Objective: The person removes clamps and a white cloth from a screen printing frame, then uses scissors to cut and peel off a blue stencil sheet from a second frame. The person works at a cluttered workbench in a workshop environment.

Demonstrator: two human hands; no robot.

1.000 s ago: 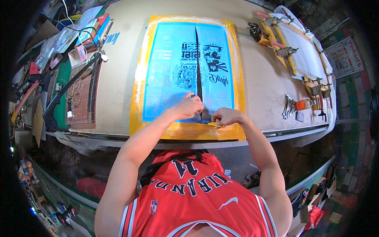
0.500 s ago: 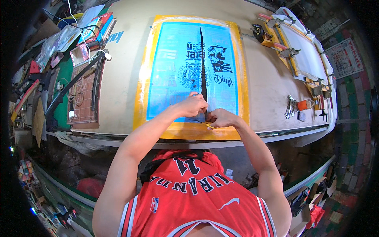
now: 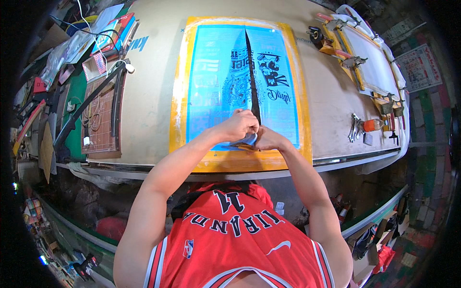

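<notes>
With left hand point(image 3: 241, 125) clenched on a lifted fold of blue mesh point(image 3: 206, 96), seemingly holds it clear beside the dark slit point(image 3: 255, 96); curls right hand point(image 3: 272, 139) close by, cannot tell around what. Has the mesh lying within an orange border point(image 3: 180, 115) on the tabletop point(image 3: 144, 91), probably for two-handed reach.

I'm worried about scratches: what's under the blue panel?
A tan board extends around the orange-bordered blue panel. Through its long dark slit, nothing identifiable shows; whatever else lies beneath is covered.
</notes>
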